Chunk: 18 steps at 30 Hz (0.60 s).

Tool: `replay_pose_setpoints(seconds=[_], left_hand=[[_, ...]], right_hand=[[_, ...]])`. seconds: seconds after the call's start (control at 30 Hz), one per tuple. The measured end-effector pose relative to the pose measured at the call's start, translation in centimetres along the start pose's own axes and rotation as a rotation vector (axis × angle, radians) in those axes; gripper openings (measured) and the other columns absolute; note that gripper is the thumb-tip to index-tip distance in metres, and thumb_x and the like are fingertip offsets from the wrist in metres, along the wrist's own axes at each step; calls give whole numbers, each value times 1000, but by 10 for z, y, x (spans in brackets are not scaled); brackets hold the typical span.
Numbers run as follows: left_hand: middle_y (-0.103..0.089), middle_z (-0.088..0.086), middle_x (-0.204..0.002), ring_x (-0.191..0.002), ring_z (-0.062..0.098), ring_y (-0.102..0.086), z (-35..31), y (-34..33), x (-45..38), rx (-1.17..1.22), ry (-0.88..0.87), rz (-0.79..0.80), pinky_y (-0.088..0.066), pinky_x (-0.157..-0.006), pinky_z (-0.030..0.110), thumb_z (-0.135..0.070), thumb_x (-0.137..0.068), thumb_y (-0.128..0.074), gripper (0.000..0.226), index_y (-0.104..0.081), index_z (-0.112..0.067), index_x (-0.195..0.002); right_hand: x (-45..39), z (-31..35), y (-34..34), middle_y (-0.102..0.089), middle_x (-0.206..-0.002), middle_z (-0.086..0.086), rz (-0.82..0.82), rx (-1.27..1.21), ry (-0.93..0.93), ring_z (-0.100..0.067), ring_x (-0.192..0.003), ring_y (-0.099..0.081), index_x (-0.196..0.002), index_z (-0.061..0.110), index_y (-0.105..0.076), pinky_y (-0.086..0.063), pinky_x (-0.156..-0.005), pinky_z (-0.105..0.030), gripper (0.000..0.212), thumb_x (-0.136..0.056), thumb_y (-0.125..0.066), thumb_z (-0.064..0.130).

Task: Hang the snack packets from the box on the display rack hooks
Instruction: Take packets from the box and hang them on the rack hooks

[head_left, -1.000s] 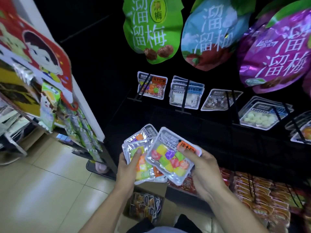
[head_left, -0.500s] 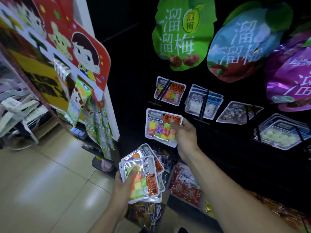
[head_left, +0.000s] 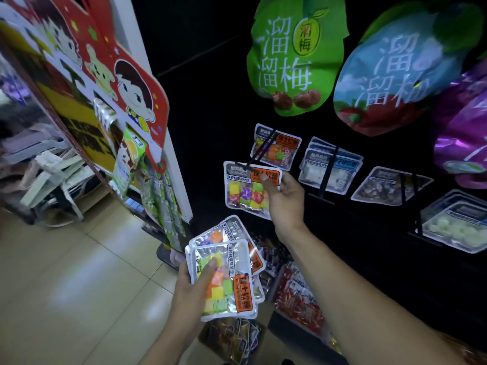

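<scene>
My right hand [head_left: 286, 197] pinches one clear packet of coloured candy cubes [head_left: 243, 189] by its right side and holds it up at the tip of a black rack hook [head_left: 259, 155]. The hook's end overlaps the packet's top edge. A matching packet [head_left: 276, 148] hangs further back on that hook. Lower down, my left hand [head_left: 192, 291] grips a small stack of the same packets [head_left: 226, 280], thumb across the top one. The box [head_left: 234, 338] with more packets stands on the floor below my hands.
Other hooks to the right carry white packets [head_left: 330, 167], dark ones [head_left: 387, 187] and pale-ball ones [head_left: 458, 227]. Large green [head_left: 295, 56], blue [head_left: 395, 72] and purple [head_left: 463, 127] bags hang above. A red cartoon display stand [head_left: 113, 83] is at the left; red snack packs [head_left: 297, 296] fill the lower shelf.
My right hand took one packet off the stack and carried it up and right to the hook's tip. My left hand stayed low with the remaining stack.
</scene>
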<state>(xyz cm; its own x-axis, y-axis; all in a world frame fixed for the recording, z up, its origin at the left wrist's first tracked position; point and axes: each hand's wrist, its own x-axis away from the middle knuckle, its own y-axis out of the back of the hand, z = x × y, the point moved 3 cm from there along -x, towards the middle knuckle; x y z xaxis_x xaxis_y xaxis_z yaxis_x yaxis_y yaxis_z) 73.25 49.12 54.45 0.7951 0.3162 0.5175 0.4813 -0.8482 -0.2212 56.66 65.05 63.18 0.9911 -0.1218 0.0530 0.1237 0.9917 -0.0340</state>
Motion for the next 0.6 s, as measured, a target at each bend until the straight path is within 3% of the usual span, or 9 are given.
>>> replay_pose_setpoints(seconds=[0.07,0.13,0.3,0.4,0.47,0.6], left_hand=[[-81,6,-103,-82,33,-79,-1,-2,2,-4,-6,4,-63,-58,37,-26,-93,-70,37,-57,-31,-127],[-81,6,-103,-83,34,-79,-1,-4,2,-4,-10,7,-64,-59,38,-27,-92,-70,39,-57,-30,-129],[-81,6,-100,-81,33,-79,-6,-8,3,-7,-15,-3,-63,-57,36,-26,-94,-69,34,-57,-31,-126],[-81,5,-100,-80,33,-79,-8,-9,1,-16,-14,-9,-63,-59,36,-28,-93,-69,34,-57,-33,-124],[-81,3,-100,-81,31,-79,-10,-10,1,-34,-18,-15,-63,-59,36,-31,-89,-71,40,-56,-33,-125],[-80,6,-105,-83,32,-79,-15,-11,2,-62,-40,8,-64,-63,39,-40,-74,-73,63,-53,-29,-134]], right_hand=[[-2,2,-3,-70,-128,-8,-18,-18,7,-23,-123,-64,-130,9,-63,-51,-107,-39,39,-97,-69,29],[-2,3,-6,-64,-137,-13,-20,-29,6,-31,-131,-57,-136,8,-59,-46,-112,-49,49,-96,-69,34],[-8,-3,-6,-71,-122,-9,-52,-38,15,-24,-121,-64,-120,11,-66,-51,-106,-39,27,-98,-67,28],[-15,-4,-4,-73,-100,2,-84,-29,40,-3,-93,-70,-100,20,-69,-57,-86,-21,4,-100,-65,20],[-27,-4,-5,-73,-93,7,-129,-37,55,5,-80,-69,-98,19,-71,-55,-76,-13,7,-100,-65,16],[-59,-4,-4,-72,-85,5,-257,4,98,-12,-85,-70,-95,12,-74,-55,-85,-33,11,-100,-65,18]])
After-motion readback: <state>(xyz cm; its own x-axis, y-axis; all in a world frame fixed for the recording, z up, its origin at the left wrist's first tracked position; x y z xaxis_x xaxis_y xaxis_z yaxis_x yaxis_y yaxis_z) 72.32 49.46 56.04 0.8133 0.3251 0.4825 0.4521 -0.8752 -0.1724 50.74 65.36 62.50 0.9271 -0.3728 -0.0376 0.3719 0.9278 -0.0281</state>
